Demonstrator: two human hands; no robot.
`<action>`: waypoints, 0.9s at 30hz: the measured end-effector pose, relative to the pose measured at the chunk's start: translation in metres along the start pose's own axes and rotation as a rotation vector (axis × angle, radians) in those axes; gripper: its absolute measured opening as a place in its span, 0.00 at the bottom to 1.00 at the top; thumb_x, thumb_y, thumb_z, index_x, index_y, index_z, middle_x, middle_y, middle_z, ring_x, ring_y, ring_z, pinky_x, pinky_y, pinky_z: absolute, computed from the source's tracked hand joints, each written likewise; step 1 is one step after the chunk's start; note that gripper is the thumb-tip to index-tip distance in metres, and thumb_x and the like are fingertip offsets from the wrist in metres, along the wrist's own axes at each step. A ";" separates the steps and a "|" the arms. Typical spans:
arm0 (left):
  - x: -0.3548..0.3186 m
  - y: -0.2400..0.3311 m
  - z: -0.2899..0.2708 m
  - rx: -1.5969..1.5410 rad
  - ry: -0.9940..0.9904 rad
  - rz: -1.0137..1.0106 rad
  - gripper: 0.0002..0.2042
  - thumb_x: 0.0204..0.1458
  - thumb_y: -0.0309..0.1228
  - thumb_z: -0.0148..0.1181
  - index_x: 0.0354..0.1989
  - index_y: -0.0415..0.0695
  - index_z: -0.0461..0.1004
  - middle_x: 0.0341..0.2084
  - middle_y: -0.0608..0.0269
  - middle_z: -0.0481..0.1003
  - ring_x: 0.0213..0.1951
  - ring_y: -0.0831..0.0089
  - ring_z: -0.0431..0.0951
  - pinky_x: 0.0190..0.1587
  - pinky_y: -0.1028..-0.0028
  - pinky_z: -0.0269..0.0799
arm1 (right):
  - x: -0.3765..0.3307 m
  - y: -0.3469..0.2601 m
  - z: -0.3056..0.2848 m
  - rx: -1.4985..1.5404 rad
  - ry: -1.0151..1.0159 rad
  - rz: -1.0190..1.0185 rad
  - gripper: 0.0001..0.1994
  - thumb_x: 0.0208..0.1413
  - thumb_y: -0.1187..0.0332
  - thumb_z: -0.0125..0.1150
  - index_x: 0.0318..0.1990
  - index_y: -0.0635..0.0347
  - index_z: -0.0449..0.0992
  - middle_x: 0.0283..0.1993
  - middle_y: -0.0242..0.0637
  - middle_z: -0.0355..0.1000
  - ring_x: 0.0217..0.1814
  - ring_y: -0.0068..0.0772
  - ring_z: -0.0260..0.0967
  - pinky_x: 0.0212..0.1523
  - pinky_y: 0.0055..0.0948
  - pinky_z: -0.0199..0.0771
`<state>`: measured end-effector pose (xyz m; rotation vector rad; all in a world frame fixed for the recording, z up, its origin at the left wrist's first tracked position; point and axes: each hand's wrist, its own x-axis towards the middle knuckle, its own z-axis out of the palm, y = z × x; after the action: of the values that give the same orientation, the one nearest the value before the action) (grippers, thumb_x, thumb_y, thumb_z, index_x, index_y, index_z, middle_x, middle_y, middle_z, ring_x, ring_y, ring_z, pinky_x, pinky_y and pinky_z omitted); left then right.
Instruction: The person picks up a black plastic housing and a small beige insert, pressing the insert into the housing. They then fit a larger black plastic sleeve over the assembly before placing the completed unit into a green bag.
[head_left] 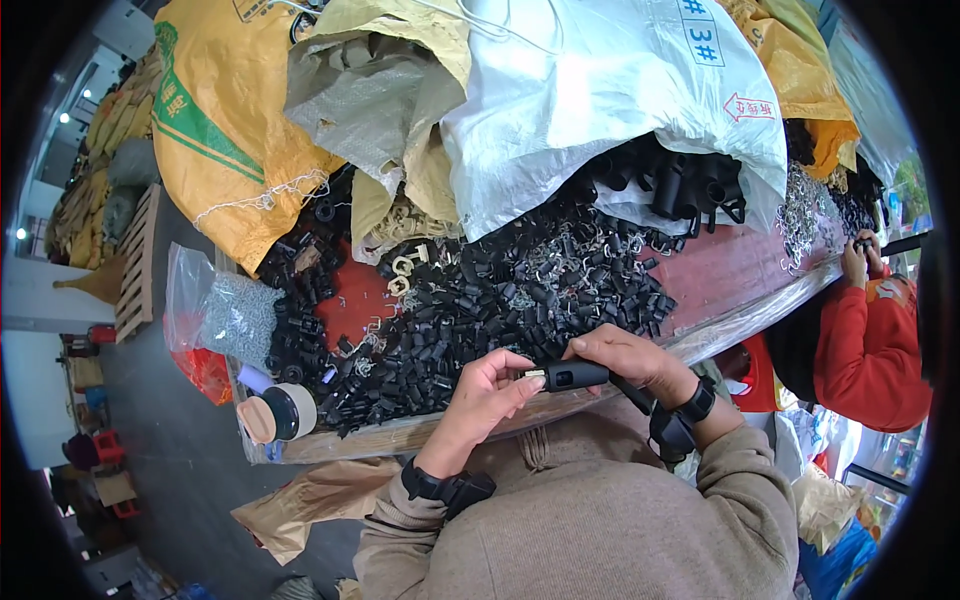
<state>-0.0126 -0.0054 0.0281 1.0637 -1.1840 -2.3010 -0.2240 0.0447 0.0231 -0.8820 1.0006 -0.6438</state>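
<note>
My left hand [474, 402] pinches a pale piece [536, 373] at the left end of a black part [582, 374]; my right hand [638, 362], curled nearly closed, grips that part above the table edge [755, 308]; joining looks begun, though I can't tell if it's finished; beyond, a loose heap [500, 305] suggests plenty left.

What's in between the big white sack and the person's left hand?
The head view shows a pile of small black parts between the white sack and the left hand, with silvery bits mixed in.
</note>
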 end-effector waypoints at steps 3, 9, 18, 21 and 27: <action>-0.001 0.000 0.002 0.002 -0.004 -0.005 0.09 0.43 0.25 0.58 0.32 0.36 0.68 0.16 0.68 0.67 0.16 0.86 0.63 0.16 0.87 0.58 | -0.004 -0.001 0.000 -0.004 0.005 -0.009 0.23 0.56 0.54 0.38 0.31 0.67 0.72 0.17 0.32 0.66 0.19 0.19 0.63 0.21 0.18 0.62; -0.009 0.000 0.005 -0.007 0.002 -0.022 0.08 0.43 0.26 0.58 0.32 0.37 0.68 0.16 0.68 0.67 0.17 0.86 0.64 0.16 0.87 0.59 | -0.014 0.002 0.006 0.020 0.039 -0.031 0.23 0.57 0.55 0.37 0.28 0.66 0.72 0.16 0.30 0.65 0.18 0.18 0.61 0.21 0.17 0.61; -0.014 -0.003 0.010 0.030 0.008 0.016 0.09 0.44 0.26 0.57 0.33 0.37 0.68 0.17 0.68 0.68 0.18 0.85 0.66 0.17 0.87 0.61 | -0.025 0.004 0.007 0.050 0.070 -0.040 0.22 0.57 0.55 0.37 0.28 0.65 0.71 0.17 0.30 0.65 0.19 0.18 0.61 0.21 0.17 0.60; -0.012 -0.005 0.009 -0.017 0.038 0.021 0.10 0.44 0.26 0.57 0.34 0.37 0.67 0.19 0.67 0.68 0.19 0.85 0.67 0.18 0.87 0.61 | -0.032 0.004 -0.003 -0.076 0.287 -0.114 0.21 0.57 0.55 0.38 0.30 0.65 0.70 0.17 0.28 0.65 0.19 0.17 0.61 0.21 0.17 0.61; -0.003 -0.006 0.003 -0.136 0.040 -0.033 0.11 0.44 0.25 0.56 0.37 0.39 0.64 0.22 0.65 0.69 0.21 0.82 0.70 0.21 0.85 0.66 | -0.028 0.009 -0.019 -0.432 0.654 -0.293 0.15 0.53 0.61 0.45 0.37 0.64 0.69 0.27 0.37 0.66 0.28 0.26 0.64 0.30 0.21 0.63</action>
<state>-0.0125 0.0021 0.0258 1.0811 -0.9867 -2.3364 -0.2522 0.0654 0.0224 -1.2465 1.6552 -1.0225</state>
